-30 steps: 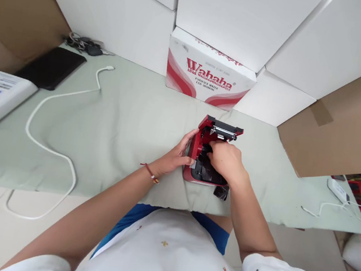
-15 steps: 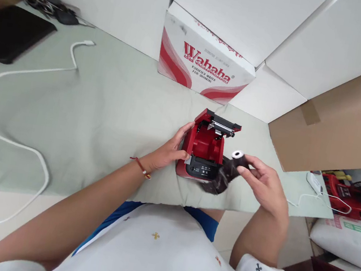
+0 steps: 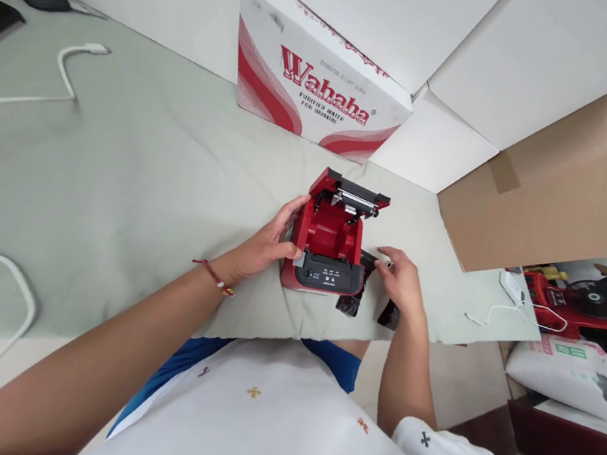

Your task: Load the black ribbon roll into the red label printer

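A red and black label printer point(image 3: 327, 275) sits on the table with its lid point(image 3: 351, 191) raised and its red inner bay bare. My left hand point(image 3: 272, 242) grips the printer's left side, thumb on the front corner. Just right of the printer, low over the table, my right hand point(image 3: 401, 282) pinches a roll of dark film, mostly hidden behind the fingers and palm. A loose length of that dark film point(image 3: 349, 303) lies against the printer's right side. Another dark piece point(image 3: 388, 315) shows beneath my right wrist.
A white and red water carton point(image 3: 317, 93) stands behind the printer, beside stacked white boxes point(image 3: 534, 57). To the right is a brown cardboard box point(image 3: 559, 197). A white cable point(image 3: 7, 263) runs along the left, and a white plug adapter point(image 3: 512, 287) lies near the right edge.
My right hand has moved the film roll down and left, close beside the printer. My left hand keeps its hold on the printer. The view has shifted to the right.
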Tool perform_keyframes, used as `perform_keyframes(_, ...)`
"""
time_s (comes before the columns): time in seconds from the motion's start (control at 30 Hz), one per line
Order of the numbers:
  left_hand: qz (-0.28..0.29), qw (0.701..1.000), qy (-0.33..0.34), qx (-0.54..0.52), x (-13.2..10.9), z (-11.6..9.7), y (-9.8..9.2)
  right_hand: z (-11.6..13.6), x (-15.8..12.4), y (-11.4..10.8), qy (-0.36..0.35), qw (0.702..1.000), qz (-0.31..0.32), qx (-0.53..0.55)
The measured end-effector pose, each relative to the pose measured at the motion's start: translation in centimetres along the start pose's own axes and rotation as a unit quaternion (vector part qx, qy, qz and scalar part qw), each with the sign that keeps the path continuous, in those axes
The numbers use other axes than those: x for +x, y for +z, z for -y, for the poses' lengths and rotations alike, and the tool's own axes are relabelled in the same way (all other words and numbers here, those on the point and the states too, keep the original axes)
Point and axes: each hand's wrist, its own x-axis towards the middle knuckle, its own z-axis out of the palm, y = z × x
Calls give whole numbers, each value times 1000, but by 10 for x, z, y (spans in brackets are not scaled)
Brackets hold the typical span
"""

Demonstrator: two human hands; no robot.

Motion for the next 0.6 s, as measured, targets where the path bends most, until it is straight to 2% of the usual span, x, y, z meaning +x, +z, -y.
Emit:
perform_keyframes(0.13, -1, 1000, -2, 3, 0, -1, 0, 11, 11, 15, -18, 999, 36, 1)
perform_keyframes(0.23, -1, 1000, 0, 5, -1, -1, 0, 18, 6, 11, -32, 997, 70, -4)
perform_keyframes(0.33, -5, 1000, -1, 12, -2, -2, 2, 28, -11, -21, -65, 988, 138, 4)
perform_keyframes(0.4, -4, 1000, -5, 19, -3, -4, 3, 37, -26, -56, -98, 973, 206, 25)
perform_keyframes(0.47, -2, 1000, -4, 26, -4, -6, 4, 47, -39, -92, -149, 946, 280, 60)
perform_keyframes(0.53, -1, 1000, -2, 27, -5, -7, 4, 60, -44, -114, -184, 938, 278, 92)
perform_keyframes(0.6, -3, 1000, -1, 24, -5, -7, 5, 78, -41, -116, -194, 949, 227, 100)
